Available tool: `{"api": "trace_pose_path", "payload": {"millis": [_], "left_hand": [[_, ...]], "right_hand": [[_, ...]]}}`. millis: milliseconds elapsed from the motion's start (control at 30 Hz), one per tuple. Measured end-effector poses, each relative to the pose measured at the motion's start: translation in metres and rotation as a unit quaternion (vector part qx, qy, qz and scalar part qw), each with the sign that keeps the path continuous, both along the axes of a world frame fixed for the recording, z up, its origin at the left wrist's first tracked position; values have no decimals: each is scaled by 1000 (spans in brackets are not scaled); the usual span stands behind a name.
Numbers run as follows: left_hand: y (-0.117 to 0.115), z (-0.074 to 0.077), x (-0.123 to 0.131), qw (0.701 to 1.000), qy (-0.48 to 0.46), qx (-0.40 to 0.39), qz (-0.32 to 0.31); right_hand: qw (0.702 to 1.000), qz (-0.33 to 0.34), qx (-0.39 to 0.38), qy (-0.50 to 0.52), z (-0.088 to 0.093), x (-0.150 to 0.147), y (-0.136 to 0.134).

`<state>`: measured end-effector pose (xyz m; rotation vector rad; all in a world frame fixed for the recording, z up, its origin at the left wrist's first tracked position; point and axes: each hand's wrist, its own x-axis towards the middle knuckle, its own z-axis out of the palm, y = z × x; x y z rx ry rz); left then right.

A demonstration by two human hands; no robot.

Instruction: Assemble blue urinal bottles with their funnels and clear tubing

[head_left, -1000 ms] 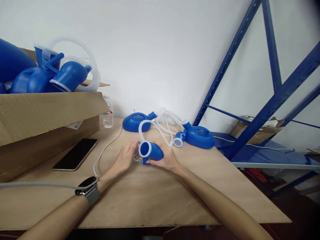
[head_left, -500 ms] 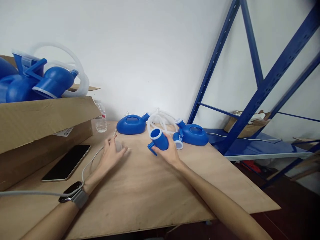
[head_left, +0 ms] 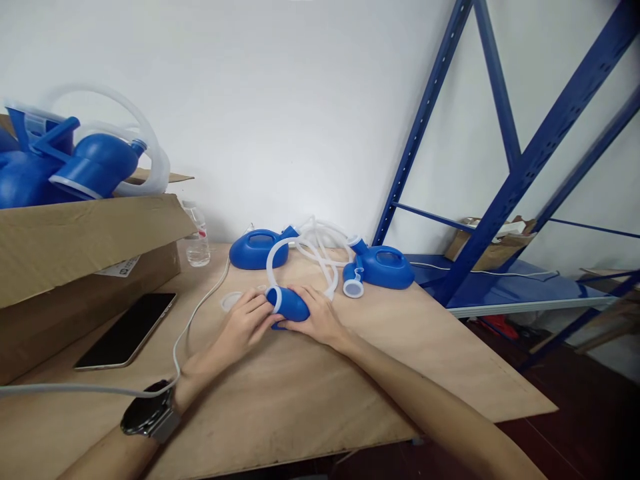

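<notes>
Both hands meet on a small blue plastic funnel piece (head_left: pixel 290 305) lying on the plywood table (head_left: pixel 310 393). My right hand (head_left: pixel 317 320) wraps around its right side. My left hand (head_left: pixel 245 323), with a watch on the wrist, has its fingers closed at the piece's open left end. A translucent white tube (head_left: pixel 273 257) arcs up from that end toward two blue flat containers, one (head_left: pixel 257 248) at the back middle, the other (head_left: pixel 385 267) to its right. A small clear cap (head_left: pixel 231 301) lies just left of my left hand.
A large cardboard box (head_left: pixel 85 247) at the left holds more blue containers and coiled tubing (head_left: pixel 85 163). A black phone (head_left: pixel 127 330) lies before it, a water bottle (head_left: pixel 197 233) behind. A grey cable (head_left: pixel 193 320) crosses the table. Blue metal shelving (head_left: pixel 500 200) stands at the right.
My right hand lowered the blue piece from the air back to the table. My left hand left the clear cap and came in to the piece's open end, where the tube now sits.
</notes>
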<state>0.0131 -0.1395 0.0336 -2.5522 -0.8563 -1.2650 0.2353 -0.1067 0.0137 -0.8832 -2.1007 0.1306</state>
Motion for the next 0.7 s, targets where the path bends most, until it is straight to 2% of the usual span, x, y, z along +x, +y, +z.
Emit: {"api": "trace_pose_path", "payload": {"millis": [133, 267, 367, 500, 567, 700], "left_hand": [[-6, 15, -6, 999, 19, -26, -37], [-11, 27, -10, 997, -3, -46, -61], [-12, 28, -10, 995, -38, -87, -44], [-10, 21, -5, 987, -104, -121, -11], [-9, 16, -3, 987, -132, -93, 11], [-6, 9, -1, 989, -137, 26, 42]], "right_hand": [[999, 30, 31, -33, 6, 3, 5], [996, 61, 46, -45, 13, 6, 10], [996, 67, 29, -43, 15, 8, 11], [998, 48, 21, -28, 15, 6, 11], [999, 26, 14, -19, 15, 3, 9], [1000, -20, -1, -9, 16, -2, 5]]}}
